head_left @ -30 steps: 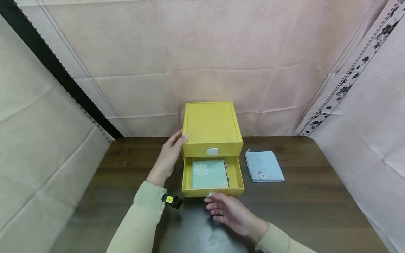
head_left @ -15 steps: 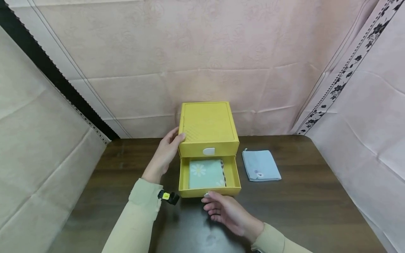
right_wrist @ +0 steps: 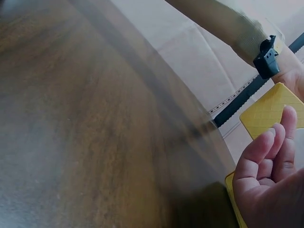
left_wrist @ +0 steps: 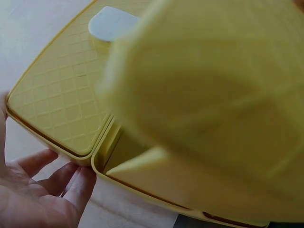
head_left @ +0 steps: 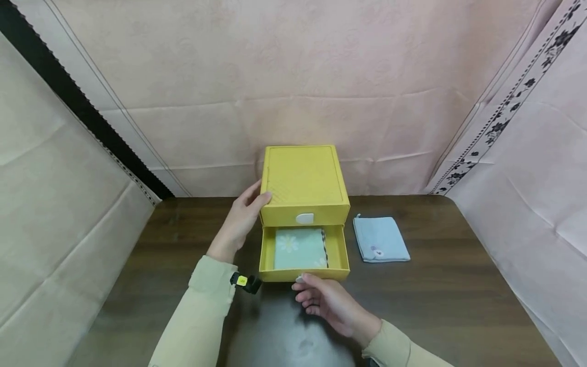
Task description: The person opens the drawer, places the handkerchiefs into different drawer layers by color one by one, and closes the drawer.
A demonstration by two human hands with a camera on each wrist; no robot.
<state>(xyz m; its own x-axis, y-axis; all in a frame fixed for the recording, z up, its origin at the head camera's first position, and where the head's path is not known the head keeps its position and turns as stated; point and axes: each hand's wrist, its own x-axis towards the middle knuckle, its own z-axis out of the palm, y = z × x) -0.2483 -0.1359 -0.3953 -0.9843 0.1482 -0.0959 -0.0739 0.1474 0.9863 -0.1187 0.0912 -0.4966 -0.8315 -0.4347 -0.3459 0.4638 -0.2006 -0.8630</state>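
A yellow two-drawer storage box stands on the table, its lower drawer pulled out. Inside that drawer lies a folded mint-green cloth with a white flower and a dark striped edge. My left hand rests along the box's left side, thumb at the top front corner; in the left wrist view its fingers touch the side wall. With thumb and index finger, my right hand pinches the small white handle on the lower drawer's front. The upper drawer, with its white tab, is closed.
Right of the box, a folded light-blue cloth with a small animal patch lies on the dark wooden table. Pale fabric hangs behind the table and on both sides. A black wrist camera is strapped to my left wrist.
The lower drawer has slid slightly inward, with the green cloth in it and my right hand at its handle. My left hand stays at the box's side.
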